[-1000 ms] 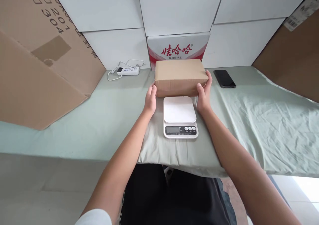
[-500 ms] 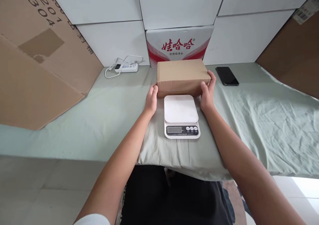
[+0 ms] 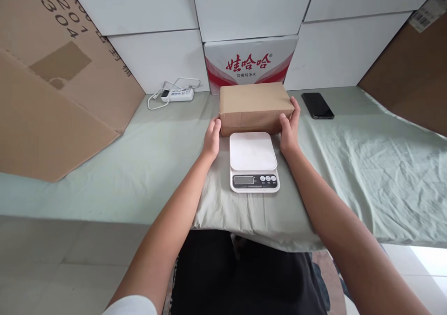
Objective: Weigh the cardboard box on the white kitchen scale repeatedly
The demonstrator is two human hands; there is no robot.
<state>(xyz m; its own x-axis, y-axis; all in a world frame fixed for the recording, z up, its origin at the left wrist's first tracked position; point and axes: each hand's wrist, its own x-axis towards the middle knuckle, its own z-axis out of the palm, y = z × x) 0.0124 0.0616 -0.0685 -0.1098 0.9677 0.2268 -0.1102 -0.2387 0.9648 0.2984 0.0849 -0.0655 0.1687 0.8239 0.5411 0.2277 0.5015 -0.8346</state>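
My left hand [image 3: 211, 139] and right hand [image 3: 289, 132] clamp 1 cardboard box [image 3: 256, 103] at its ends, just behind the white scale [image 3: 253, 151]. Black phone [image 3: 317, 105] lies behind-right of the scale.

"Where does the scale [image 3: 253, 152] sit?"
"On the cloth [image 3: 174, 166], near the middle of the frame, just before the box [image 3: 256, 98]."
"And the hands?"
"The left hand [image 3: 211, 136] is against the box's left end, the right hand [image 3: 290, 128] against its right end."
"What stands behind the box?"
"A carton [image 3: 249, 66], upper middle of the frame."
"To either side?"
"A power strip [image 3: 179, 95] lies left of the box, a phone [image 3: 317, 105] right of it, both on the cloth. One cardboard panel [image 3: 70, 115] fills the frame's upper left; another panel [image 3: 415, 77] stands upper right."
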